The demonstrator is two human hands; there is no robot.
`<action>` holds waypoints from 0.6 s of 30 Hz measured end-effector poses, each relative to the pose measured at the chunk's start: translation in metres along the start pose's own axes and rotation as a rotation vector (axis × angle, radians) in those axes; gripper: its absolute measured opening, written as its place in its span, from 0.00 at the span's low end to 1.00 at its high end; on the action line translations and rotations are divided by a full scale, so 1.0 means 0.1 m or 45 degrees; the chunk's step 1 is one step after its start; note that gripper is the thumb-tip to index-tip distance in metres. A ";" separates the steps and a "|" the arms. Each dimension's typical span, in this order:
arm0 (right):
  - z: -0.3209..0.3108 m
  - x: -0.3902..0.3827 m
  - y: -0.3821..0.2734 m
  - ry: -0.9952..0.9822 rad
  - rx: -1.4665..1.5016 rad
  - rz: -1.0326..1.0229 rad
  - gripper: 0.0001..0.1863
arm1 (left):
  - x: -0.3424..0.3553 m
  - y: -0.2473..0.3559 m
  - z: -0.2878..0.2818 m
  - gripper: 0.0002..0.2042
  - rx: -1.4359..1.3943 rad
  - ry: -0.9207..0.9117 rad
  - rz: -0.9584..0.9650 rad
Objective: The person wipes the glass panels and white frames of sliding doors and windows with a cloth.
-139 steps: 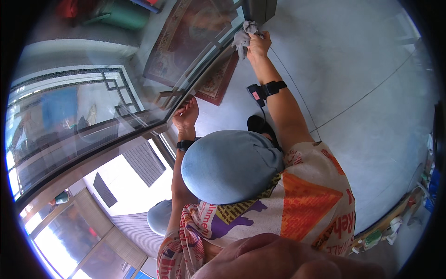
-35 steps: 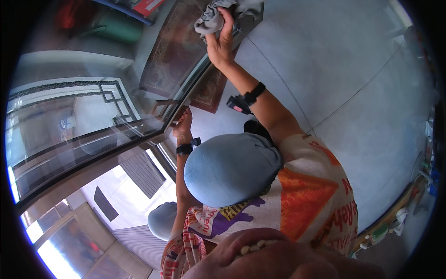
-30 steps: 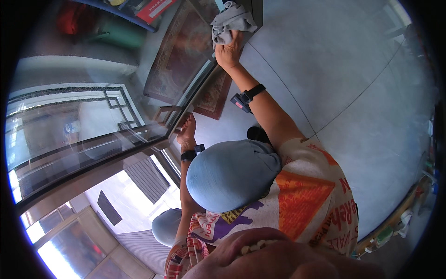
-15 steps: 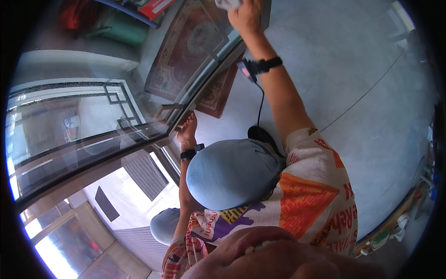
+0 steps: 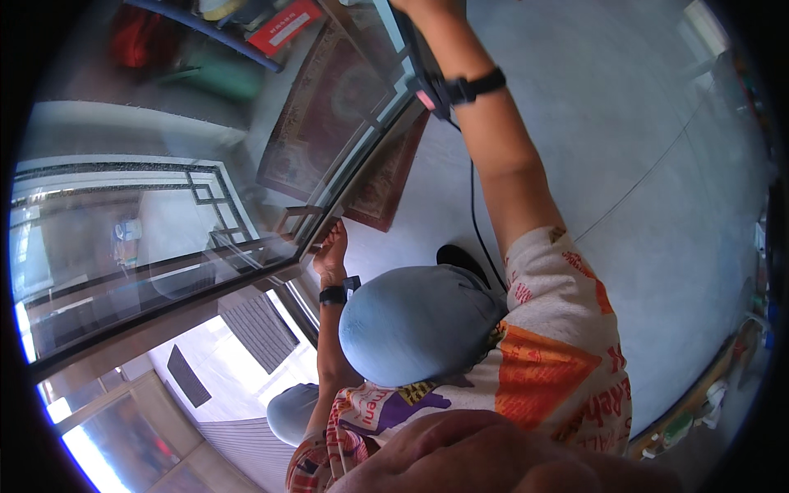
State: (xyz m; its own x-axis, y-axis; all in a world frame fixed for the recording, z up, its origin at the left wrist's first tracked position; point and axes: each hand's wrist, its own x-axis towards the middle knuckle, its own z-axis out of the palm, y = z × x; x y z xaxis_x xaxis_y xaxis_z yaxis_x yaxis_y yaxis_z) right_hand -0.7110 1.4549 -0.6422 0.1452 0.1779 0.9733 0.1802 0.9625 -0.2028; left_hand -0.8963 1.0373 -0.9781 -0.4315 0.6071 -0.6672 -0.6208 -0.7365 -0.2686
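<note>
My left hand (image 5: pixel 331 245) is closed on the edge of a dark-framed glass door (image 5: pixel 271 261), beside a brown bar handle (image 5: pixel 300 215). Its fingers curl at the frame, partly hidden. My right hand (image 5: pixel 431 6) reaches up along the glass near the far end of the door. Its fingers are cut off by the upper edge, so what it holds is out of sight. On the right wrist is a black strap with a small device (image 5: pixel 436 94), from which a black cable hangs.
A patterned red rug (image 5: pixel 386 177) lies under and behind the door. Pale floor (image 5: pixel 625 164) spreads to the right, with a thin cable across it. Two rounded light-blue shapes (image 5: pixel 419 324), apparently my knees, are in front. A red box (image 5: pixel 283 26) stands beyond the glass.
My right hand has moved up and slightly left, almost out of view; the pale cloth seen in it earlier no longer shows. My left hand stays at the door edge, slightly lower in view.
</note>
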 end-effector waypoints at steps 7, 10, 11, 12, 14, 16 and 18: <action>0.12 -1.63 0.66 -0.221 -0.034 0.627 0.17 | 0.20 0.24 -0.07 0.24 0.073 -0.029 0.085; -0.23 -2.63 0.67 0.011 0.107 1.246 0.31 | 0.35 0.11 -0.08 0.26 0.069 0.022 0.033; -0.28 -2.77 0.66 0.045 0.012 1.156 0.31 | 0.39 0.09 -0.12 0.26 0.073 0.011 -0.005; -0.11 -2.68 0.57 0.050 0.049 1.160 0.31 | 0.40 0.23 -0.09 0.26 0.081 -0.021 -0.010; 0.18 -2.38 0.42 0.280 0.323 1.046 0.31 | 0.36 0.46 -0.08 0.27 0.091 -0.059 0.022; 0.52 -1.70 0.25 0.406 0.400 0.848 0.26 | 0.26 0.68 -0.02 0.27 0.131 -0.024 0.085; 0.38 -1.05 0.57 0.353 -0.125 0.344 0.22 | 0.21 0.14 -0.16 0.28 0.126 0.076 0.122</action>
State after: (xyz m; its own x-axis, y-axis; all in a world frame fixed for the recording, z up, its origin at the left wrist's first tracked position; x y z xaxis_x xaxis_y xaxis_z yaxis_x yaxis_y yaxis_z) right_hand -0.7530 1.4986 -0.7517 0.4546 0.3474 0.8202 0.1893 0.8621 -0.4701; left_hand -0.9035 1.0353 -1.0072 -0.4542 0.5147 -0.7271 -0.6416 -0.7553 -0.1338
